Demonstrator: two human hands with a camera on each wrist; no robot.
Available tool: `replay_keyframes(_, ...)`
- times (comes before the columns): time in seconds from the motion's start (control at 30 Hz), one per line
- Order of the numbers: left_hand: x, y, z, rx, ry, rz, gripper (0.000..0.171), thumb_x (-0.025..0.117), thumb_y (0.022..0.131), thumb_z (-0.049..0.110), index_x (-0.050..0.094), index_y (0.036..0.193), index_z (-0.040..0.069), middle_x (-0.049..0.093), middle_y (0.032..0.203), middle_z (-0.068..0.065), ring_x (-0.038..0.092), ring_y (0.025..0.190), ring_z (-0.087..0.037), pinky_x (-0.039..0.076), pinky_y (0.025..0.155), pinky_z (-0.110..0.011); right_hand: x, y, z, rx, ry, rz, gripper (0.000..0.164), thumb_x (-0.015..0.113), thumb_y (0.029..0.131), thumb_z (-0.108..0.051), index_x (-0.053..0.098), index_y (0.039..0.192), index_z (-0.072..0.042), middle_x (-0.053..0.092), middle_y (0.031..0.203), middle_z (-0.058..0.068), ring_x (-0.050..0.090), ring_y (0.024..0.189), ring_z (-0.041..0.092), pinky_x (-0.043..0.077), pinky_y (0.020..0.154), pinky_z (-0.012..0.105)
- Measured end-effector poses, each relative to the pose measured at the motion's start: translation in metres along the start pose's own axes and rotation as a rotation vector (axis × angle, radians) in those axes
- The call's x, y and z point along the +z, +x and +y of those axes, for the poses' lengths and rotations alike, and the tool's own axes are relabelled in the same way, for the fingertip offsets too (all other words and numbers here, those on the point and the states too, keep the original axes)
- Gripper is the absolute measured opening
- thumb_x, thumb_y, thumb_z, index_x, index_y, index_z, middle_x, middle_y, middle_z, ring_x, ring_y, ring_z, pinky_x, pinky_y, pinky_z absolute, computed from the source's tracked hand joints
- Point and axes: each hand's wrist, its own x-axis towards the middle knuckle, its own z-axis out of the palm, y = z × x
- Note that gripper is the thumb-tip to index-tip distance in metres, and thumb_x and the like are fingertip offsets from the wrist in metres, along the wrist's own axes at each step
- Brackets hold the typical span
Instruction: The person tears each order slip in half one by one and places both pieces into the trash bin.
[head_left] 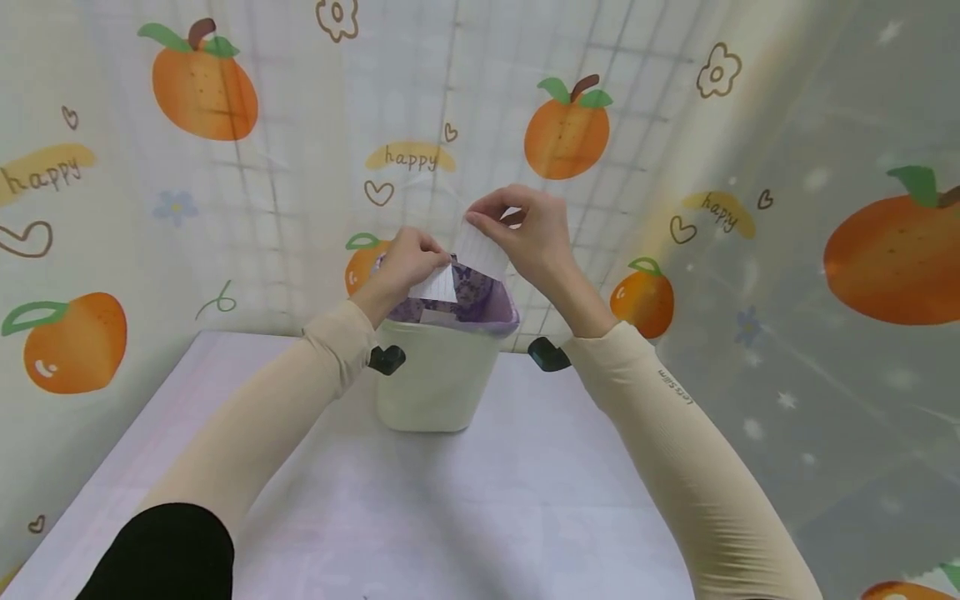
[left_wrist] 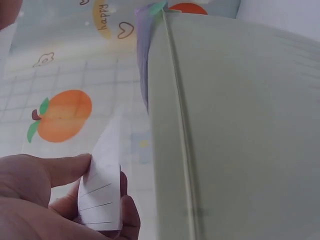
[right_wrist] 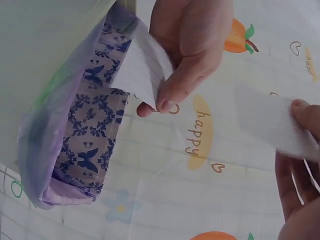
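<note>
My left hand (head_left: 408,265) pinches a piece of lined white paper (head_left: 438,286) between thumb and fingers, over the near left part of the bin's opening. Higher and to the right, my right hand (head_left: 534,233) holds another white piece of paper (head_left: 482,250) at its upper edge; it looks blurred in the right wrist view. Beneath both stands a pale cream bin (head_left: 438,375), upright, with a purple bag (head_left: 504,310) folded over its rim. Inside the bag shows a surface with a dark blue flower and butterfly pattern (right_wrist: 90,130). The bottom of the bin is hidden.
The bin stands on a table with a pale lilac cover (head_left: 450,517). Right behind it hangs a curtain (head_left: 300,167) printed with oranges and hearts, a wire grid showing through. Another curtain side (head_left: 810,400) runs along the right. Dark wrist devices (head_left: 549,354) sit at both cuffs.
</note>
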Motion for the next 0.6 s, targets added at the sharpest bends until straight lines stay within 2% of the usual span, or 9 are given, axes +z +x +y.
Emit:
replay_keyframes(0.23,0.002,-0.001,0.004,-0.013,0.043,0.04,0.016,0.071,0.099,0.01,0.077,0.104,-0.004,0.072,0.119,-0.015,0.057,0.102,-0.021,0.046,0.085,-0.033,0.002,0.0,0.005,0.047,-0.002,0.031,0.009,0.081,0.094,-0.018,0.083,0.1,-0.011,0.08,0.094,0.004,0.067,0.083,0.009,0.056,0.078,0.02)
replay_keyframes(0.37,-0.001,-0.001,0.005,-0.036,0.064,0.041,0.016,0.072,0.099,0.013,0.079,0.105,0.001,0.072,0.124,-0.013,0.059,0.11,-0.023,0.049,0.094,-0.04,0.006,0.0,0.012,0.088,-0.017,0.067,0.01,0.079,0.096,-0.017,0.083,0.102,-0.01,0.08,0.094,0.006,0.066,0.083,0.01,0.053,0.075,0.016)
replay_keyframes(0.47,-0.003,-0.002,0.005,-0.054,0.071,0.037,0.016,0.072,0.099,0.015,0.079,0.106,0.003,0.071,0.127,-0.011,0.059,0.114,-0.024,0.049,0.099,-0.043,0.01,-0.001,0.02,0.125,-0.034,0.061,0.011,0.079,0.096,-0.018,0.083,0.103,-0.01,0.079,0.094,0.006,0.065,0.083,0.01,0.053,0.074,0.015)
replay_keyframes(0.6,-0.008,-0.004,0.004,-0.065,0.093,0.054,0.015,0.073,0.098,0.015,0.079,0.105,0.003,0.071,0.125,-0.01,0.058,0.108,-0.022,0.048,0.092,-0.039,0.018,-0.003,0.03,0.165,-0.047,0.051,0.011,0.079,0.096,-0.018,0.083,0.102,-0.009,0.079,0.093,0.008,0.066,0.084,0.013,0.053,0.074,0.018)
